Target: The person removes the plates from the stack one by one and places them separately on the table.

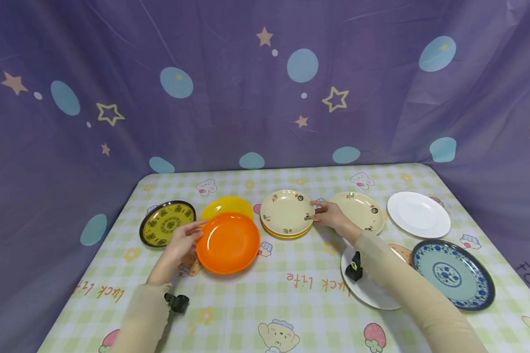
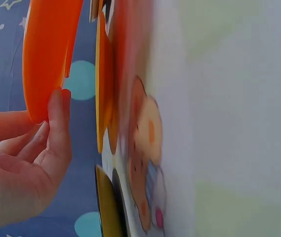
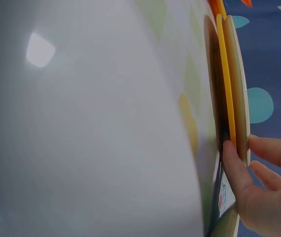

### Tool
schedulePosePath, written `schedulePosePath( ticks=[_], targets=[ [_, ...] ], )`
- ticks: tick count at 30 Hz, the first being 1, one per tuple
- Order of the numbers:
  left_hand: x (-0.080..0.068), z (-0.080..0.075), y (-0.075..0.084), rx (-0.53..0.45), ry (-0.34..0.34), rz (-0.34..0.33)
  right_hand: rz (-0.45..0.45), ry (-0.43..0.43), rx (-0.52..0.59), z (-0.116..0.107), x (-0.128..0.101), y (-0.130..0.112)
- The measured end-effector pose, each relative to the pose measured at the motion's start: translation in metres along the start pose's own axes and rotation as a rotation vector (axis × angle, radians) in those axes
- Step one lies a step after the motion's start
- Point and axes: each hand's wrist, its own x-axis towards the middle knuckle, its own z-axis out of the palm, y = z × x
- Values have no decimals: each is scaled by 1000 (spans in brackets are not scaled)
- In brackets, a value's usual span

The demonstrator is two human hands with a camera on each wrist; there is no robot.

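The left hand (image 1: 182, 241) grips the left rim of an orange plate (image 1: 228, 242), thumb on top and fingers (image 2: 56, 128) curled beneath, so that the plate is lifted off the desk (image 1: 291, 294) on that side; the left wrist view shows its edge raised clear of the cloth. Just behind it, partly covered, lies a yellow plate (image 1: 227, 206) flat on the desk. To the left of both sits a round dish with a dark rim and yellow patterned centre (image 1: 168, 223).

The right hand (image 1: 331, 214) pinches the right edge of a cream plate with small printed motifs (image 1: 286, 212), which rests on top of a yellow-rimmed plate (image 1: 287, 233); the right wrist view shows the thumb under the edge of the stack and the fingers (image 3: 273, 150) above it. Just right of that hand lies a second cream plate (image 1: 359, 211), and beyond it a plain white plate (image 1: 418, 214). Nearer the person, another white plate (image 1: 371, 289) lies under the right forearm, beside a blue-and-white patterned plate (image 1: 453, 274). All plates hold nothing. A checked cloth with cartoon prints covers the desk.
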Motion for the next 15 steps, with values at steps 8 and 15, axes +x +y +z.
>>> schedulePosePath(
  ticks=[8,15],
  targets=[
    [-6,-15,-11,38,12,-14,0,6,1,0,0,0],
    [-12,-29,-18,59,23,-7,-11,3,18,0,-2,0]
  ],
)
